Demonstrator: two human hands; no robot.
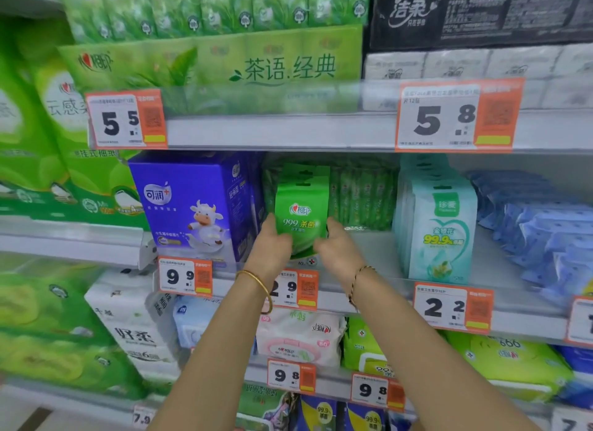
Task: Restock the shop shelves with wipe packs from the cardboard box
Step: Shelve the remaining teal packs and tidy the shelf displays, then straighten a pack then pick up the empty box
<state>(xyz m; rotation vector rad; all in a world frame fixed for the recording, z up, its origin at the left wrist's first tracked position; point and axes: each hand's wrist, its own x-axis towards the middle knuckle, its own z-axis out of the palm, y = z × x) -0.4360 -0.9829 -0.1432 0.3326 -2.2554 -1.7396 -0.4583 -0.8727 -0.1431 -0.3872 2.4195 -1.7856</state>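
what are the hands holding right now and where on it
The left hand and right hand hold the green wipe pack by its lower side edges.
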